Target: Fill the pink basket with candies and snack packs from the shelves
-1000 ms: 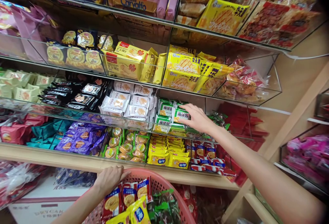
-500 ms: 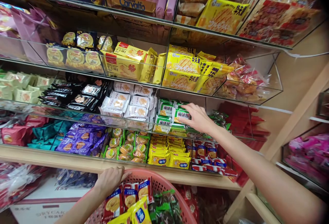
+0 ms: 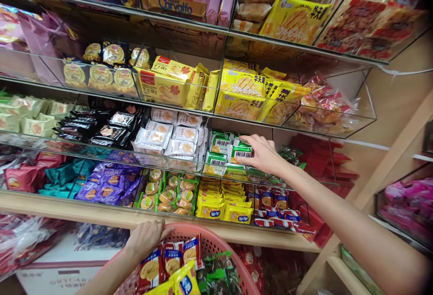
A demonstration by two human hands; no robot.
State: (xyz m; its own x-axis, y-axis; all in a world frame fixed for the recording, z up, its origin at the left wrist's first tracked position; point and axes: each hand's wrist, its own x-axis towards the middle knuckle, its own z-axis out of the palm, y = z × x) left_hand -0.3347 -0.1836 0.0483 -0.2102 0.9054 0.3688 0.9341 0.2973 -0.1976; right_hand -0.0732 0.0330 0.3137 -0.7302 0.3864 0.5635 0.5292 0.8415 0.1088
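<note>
My right hand (image 3: 265,154) reaches into a clear shelf bin, its thumb and fingers closed on a green and white snack packet (image 3: 241,153). Similar green and white packets (image 3: 220,145) lie just left of it and below. At the bottom, my left hand (image 3: 146,240) is closed over the rim of a pink plastic basket (image 3: 233,255). Inside the basket are red snack packets (image 3: 173,257), yellow packets (image 3: 186,281) and dark packets with green ends (image 3: 218,271). The fingertips of my left hand are partly hidden behind its back.
Clear dividers and front panels (image 3: 358,121) edge the shelf bins. White packets (image 3: 184,133) lie left of the green ones, yellow packets (image 3: 238,211) below. A wooden shelf edge (image 3: 101,213) runs above the basket. A white carton (image 3: 57,272) stands at lower left.
The packet in my right hand has lifted and tilted slightly against its neighbours. My left hand stays on the basket rim. The whole view has shifted a little.
</note>
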